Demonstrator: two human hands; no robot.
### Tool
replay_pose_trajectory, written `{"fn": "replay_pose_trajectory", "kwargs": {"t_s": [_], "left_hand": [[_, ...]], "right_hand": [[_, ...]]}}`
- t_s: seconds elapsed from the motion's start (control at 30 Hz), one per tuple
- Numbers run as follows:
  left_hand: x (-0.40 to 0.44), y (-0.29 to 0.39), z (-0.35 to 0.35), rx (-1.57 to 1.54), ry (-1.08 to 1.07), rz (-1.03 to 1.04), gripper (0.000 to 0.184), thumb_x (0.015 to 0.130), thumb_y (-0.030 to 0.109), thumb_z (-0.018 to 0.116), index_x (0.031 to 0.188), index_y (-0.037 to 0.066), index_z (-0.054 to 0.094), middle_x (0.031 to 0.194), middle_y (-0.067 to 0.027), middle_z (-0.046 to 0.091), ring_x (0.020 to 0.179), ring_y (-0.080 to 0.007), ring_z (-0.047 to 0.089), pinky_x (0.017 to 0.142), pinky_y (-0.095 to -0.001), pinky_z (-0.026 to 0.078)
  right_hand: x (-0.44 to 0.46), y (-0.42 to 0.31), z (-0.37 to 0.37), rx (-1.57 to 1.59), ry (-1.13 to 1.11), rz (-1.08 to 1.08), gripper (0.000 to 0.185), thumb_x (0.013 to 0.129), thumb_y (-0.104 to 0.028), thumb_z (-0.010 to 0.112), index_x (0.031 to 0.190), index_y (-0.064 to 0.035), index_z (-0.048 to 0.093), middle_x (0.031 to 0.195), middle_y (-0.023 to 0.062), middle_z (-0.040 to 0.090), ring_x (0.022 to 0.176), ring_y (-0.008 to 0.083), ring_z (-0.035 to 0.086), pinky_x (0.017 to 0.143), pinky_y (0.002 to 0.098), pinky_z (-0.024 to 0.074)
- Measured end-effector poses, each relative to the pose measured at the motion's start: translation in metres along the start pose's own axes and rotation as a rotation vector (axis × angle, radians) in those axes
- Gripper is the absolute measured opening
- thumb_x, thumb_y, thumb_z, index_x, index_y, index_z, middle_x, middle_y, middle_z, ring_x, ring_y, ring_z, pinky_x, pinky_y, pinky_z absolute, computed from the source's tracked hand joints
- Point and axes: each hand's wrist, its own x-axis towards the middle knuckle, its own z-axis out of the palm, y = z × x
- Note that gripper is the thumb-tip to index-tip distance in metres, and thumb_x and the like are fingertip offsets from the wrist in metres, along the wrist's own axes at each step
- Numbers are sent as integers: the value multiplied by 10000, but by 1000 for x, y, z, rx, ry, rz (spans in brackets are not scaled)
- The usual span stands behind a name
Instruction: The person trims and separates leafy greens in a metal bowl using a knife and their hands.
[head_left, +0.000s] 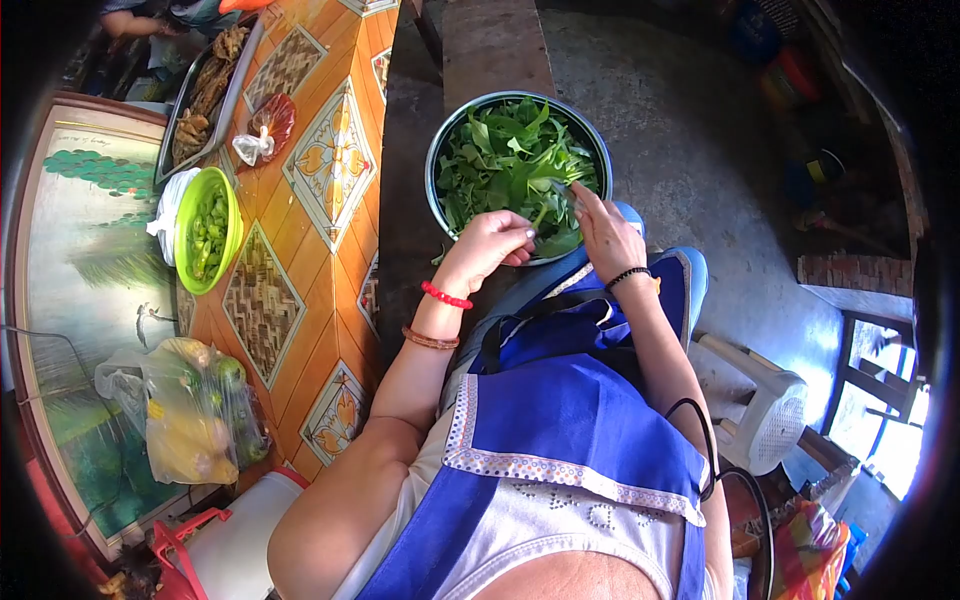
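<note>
Upper centre of the frame, and here's the round metal bowl, heaped with leafy greens! Over its lower rim the left hand is curled, thumb and fingertips pinched together on a green stem. Opposite, the right hand has its fingers nearly straight, tips at the leaves; whether they grip anything, I can't tell. Out left, on the patterned surface, sits a lime-green bowl of chopped green pieces, a knotted red bag above it.
</note>
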Motion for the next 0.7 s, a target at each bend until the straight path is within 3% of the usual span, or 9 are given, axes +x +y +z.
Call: {"fn": "replay_pose_trajectory", "kwargs": {"t_s": [0.17, 0.27, 0.33, 0.37, 0.5, 0.6, 0.63, 0.7], "left_hand": [[26, 23, -20, 170, 153, 323, 177, 874, 134, 692, 980, 16, 612, 778, 13, 601, 663, -41, 543, 597, -197, 457], [47, 36, -26, 292, 271, 484, 193, 842, 111, 710, 971, -8, 631, 762, -46, 639, 651, -111, 602, 593, -244, 487], [53, 45, -23, 637, 465, 787, 185, 830, 127, 712, 958, 5, 656, 810, -99, 663, 674, -194, 649, 623, -301, 512], [51, 48, -27, 681, 475, 791, 141, 833, 129, 691, 917, 17, 673, 815, -143, 671, 694, -267, 664, 642, -341, 519], [35, 39, -47, 635, 528, 652, 129, 863, 111, 631, 906, -8, 659, 791, -179, 676, 730, -291, 681, 649, -333, 517], [13, 23, -68, 770, 542, 511, 115, 850, 87, 623, 902, -8, 662, 793, -183, 677, 727, -307, 681, 652, -336, 520], [7, 19, -73, 836, 549, 396, 130, 847, 102, 628, 913, -3, 668, 820, -156, 689, 764, -243, 684, 701, -312, 519], [2, 5, -81, 1039, 543, 363, 119, 810, 114, 649, 858, 8, 674, 819, -166, 669, 773, -286, 664, 710, -349, 515]], "right_hand": [[-6, 6, 22, 182, -112, 4, 352, 956, -301, 500, 1290, -190, 512, 1075, 195, 630, 971, 382, 617, 806, 451, 493], [-6, 10, 24, 197, -112, -24, 357, 951, -293, 516, 1280, -155, 520, 1078, 185, 634, 999, 373, 608, 822, 440, 487], [-7, 11, 19, 206, -93, -11, 357, 949, -290, 520, 1277, -150, 523, 1089, 184, 633, 1005, 372, 607, 827, 438, 486], [-8, 11, 17, 219, -79, 3, 357, 947, -287, 525, 1274, -144, 526, 1099, 184, 632, 1011, 371, 607, 833, 437, 484], [-7, 17, 19, 254, -65, 25, 356, 943, -278, 533, 1267, -131, 533, 1124, 182, 630, 1019, 370, 607, 841, 432, 484], [-7, 18, 20, 276, -79, 29, 356, 940, -268, 539, 1263, -120, 537, 1137, 182, 630, 1027, 368, 607, 852, 424, 482], [-7, 18, 21, 283, -80, 20, 355, 938, -266, 542, 1259, -114, 540, 1134, 181, 632, 1026, 367, 608, 853, 421, 482], [-6, 17, 22, 293, -81, 9, 355, 937, -264, 545, 1256, -109, 542, 1130, 180, 633, 1025, 365, 609, 854, 418, 481]]}}
